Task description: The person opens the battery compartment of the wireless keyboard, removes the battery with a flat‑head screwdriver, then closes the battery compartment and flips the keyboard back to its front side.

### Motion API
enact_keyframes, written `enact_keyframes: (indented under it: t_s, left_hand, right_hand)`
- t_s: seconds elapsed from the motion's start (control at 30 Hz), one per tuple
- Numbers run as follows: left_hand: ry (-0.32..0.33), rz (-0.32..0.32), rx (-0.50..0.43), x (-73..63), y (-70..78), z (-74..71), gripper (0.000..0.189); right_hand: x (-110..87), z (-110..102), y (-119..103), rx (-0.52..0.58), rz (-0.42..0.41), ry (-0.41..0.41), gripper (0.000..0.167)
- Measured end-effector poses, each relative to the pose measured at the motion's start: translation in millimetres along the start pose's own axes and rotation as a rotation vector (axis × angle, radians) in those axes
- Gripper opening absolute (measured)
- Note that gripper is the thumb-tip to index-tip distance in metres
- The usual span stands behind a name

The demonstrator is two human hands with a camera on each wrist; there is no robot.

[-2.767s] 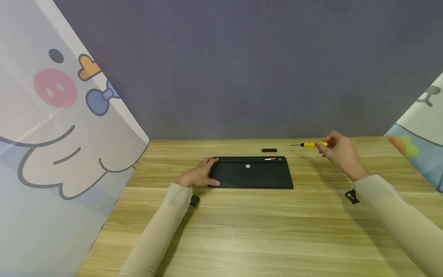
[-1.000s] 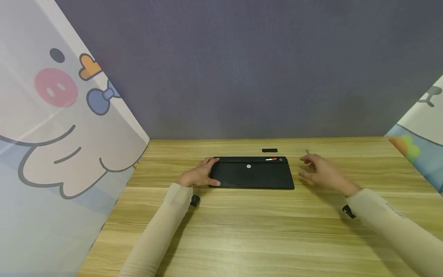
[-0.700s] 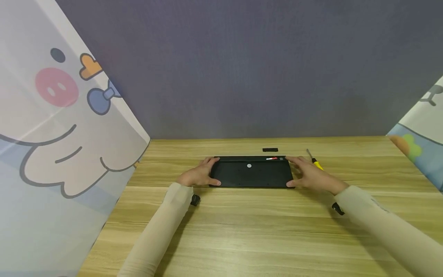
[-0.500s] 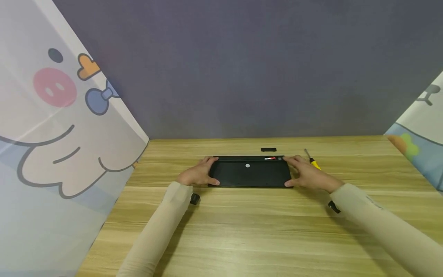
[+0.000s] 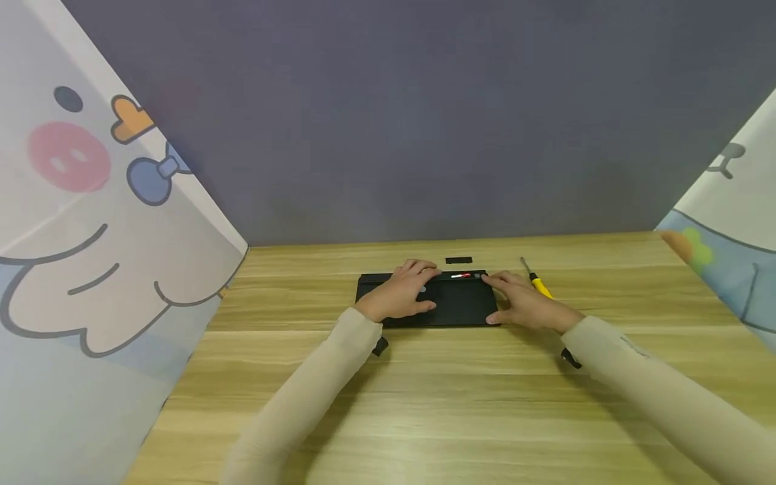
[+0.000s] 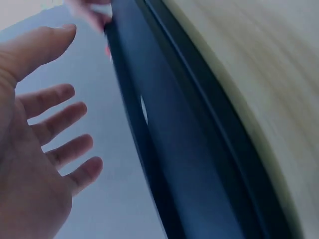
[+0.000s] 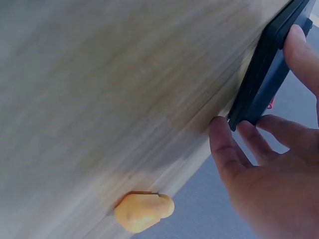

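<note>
A flat black keyboard [image 5: 461, 304] lies underside up on the wooden table. Along its far strip a red and white battery [image 5: 461, 275] shows in an open slot. My right hand [image 5: 523, 303] grips its right end, thumb on the near edge and fingers on the far corner. My left hand [image 5: 397, 293] is over the left half, fingers spread; the left wrist view shows this hand [image 6: 40, 114] apart from the keyboard. Behind the keyboard lies a small black cover [image 5: 459, 260]. A yellow screwdriver [image 5: 541, 285] rests beyond my right hand, its handle end partly hidden.
The wooden table [image 5: 461, 404] runs back to a grey wall panel [image 5: 388, 121]. Printed cartoon panels [image 5: 109, 269] stand on the left and right sides. A small black device [image 5: 380, 346] is at my left wrist, another [image 5: 570, 358] at my right.
My right hand has set the screwdriver down and taken hold of the keyboard's right end. My left hand has let go of the left end and moved right, over the keyboard.
</note>
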State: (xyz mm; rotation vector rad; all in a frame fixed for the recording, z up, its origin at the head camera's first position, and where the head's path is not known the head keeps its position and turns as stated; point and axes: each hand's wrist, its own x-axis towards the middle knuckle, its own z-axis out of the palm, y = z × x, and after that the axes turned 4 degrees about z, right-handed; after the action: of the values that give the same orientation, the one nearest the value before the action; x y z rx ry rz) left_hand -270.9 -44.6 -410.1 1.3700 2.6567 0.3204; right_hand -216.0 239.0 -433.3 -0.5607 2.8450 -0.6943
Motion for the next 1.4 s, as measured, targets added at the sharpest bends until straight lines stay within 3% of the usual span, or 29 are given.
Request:
enact_keyframes:
  t_s: [0.17,0.37,0.57,0.93,1.4]
  left_hand:
    - [-0.071,0.002,0.044,30.9,12.2,9.6,0.067]
    - [-0.153,-0.073,0.042,49.8,17.8,14.2,0.062]
    - [-0.133,-0.082,0.114,62.5,23.0,18.9,0.054]
    - [-0.110,-0.192,0.071,72.6,30.5,18.2,0.041]
    - [-0.087,-0.198,0.068,79.5,41.6,16.5,0.036]
  right_hand:
    - [6.3,1.0,-3.5,-0.011,-0.010,-0.009,0.085]
    - [10.9,4.9,-6.1,-0.023,-0.022,-0.014,0.085]
    - [10.4,5.0,-4.5,-0.011,-0.027,-0.009,0.085]
    - [9.1,3.0,1.5,-0.014,-0.056,-0.008,0.084]
    - [6.9,-1.9,4.9,-0.033,-0.062,0.000,0.086]
